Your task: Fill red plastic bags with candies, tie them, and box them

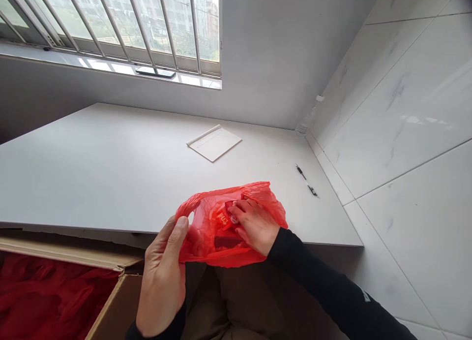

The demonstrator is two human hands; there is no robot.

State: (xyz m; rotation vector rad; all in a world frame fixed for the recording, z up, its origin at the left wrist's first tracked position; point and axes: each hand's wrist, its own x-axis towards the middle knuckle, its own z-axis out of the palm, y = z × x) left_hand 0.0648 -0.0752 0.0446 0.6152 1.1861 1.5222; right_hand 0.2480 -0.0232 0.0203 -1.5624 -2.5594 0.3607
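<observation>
Right down at the front, dark trousers fill the lap, and at the left sits a cardboard box with crumpled red material inside. Here's the left hand, thumb pressed over the rim of a thin red plastic bag, pinching it by the side. And the right hand is in through the bag's mouth, fingers curled against a small red printed packet! Whether they are fully closed round it, I can't tell; the film and the fingers hide the underside.

The bag hangs at the table's front edge, over the lap. Good handling here, I'd judge, means a steady left pinch to keep that mouth wide, a level bag, and right fingers on the packet alone, since loose film could easily bunch into the grip.

Beyond, on the white table, a pen lies at the right, a notepad farther back, and a clear bottle stands in the corner. Farthest off: the barred window.
</observation>
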